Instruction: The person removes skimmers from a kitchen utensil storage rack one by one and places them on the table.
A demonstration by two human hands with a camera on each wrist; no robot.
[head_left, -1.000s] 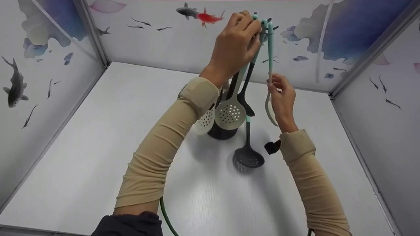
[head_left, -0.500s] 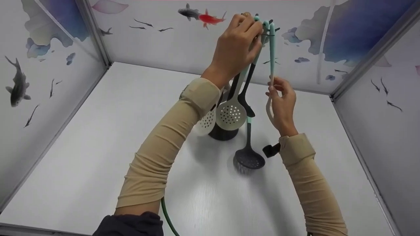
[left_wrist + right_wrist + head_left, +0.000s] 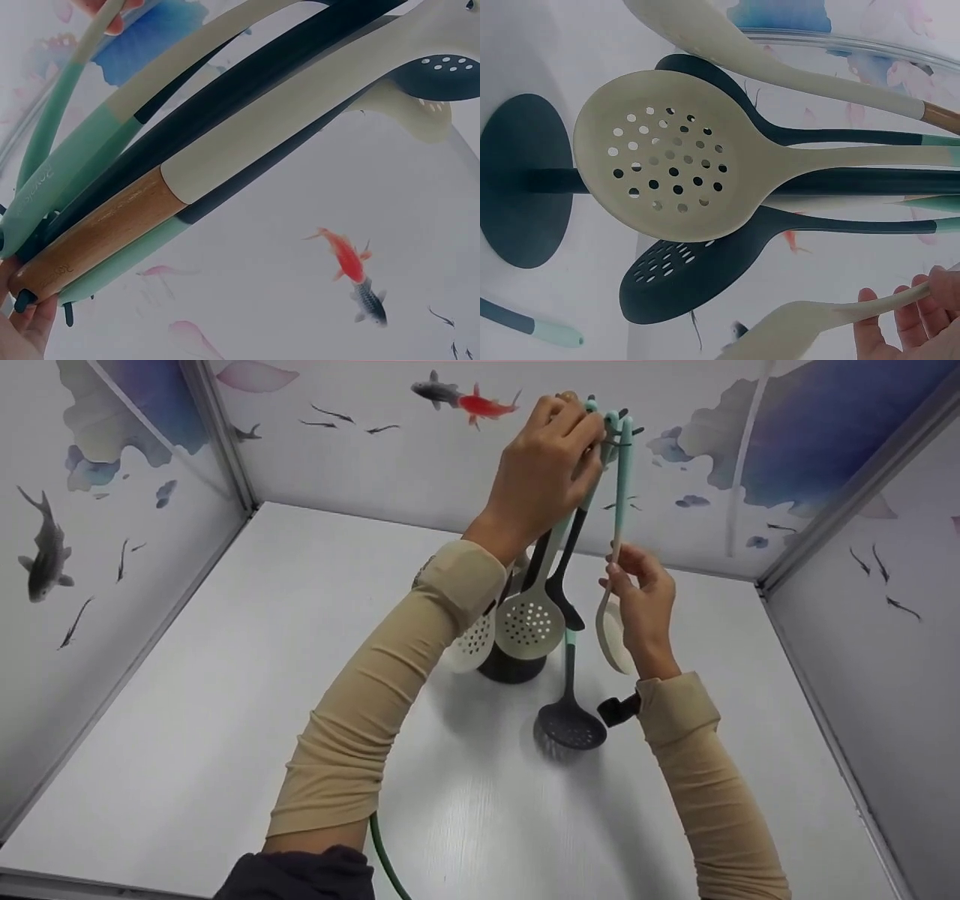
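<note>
At the top of a utensil stand, my left hand (image 3: 544, 465) grips around the hooks and handle ends; its fingertips (image 3: 26, 330) show beside a wooden handle (image 3: 101, 232) in the left wrist view. My right hand (image 3: 645, 600) pinches the cream shaft of a mint-handled spoon (image 3: 613, 639), whose handle end is up by the hooks. Whether its loop sits on a hook I cannot tell. Hanging on the stand are a cream skimmer (image 3: 675, 135), a dark slotted utensil (image 3: 682, 277) and a wooden-handled cream utensil (image 3: 840, 90).
The stand's round dark base (image 3: 525, 180) rests on the white table (image 3: 225, 660). In front of it is a dark slotted ladle (image 3: 571, 724) with a mint handle. Printed panels wall in the back and sides. A green cable (image 3: 382, 847) runs beneath my left arm.
My right hand has moved slightly down, and the spoon's lower end has swung a little left and down. My left hand stays at the stand's top.
</note>
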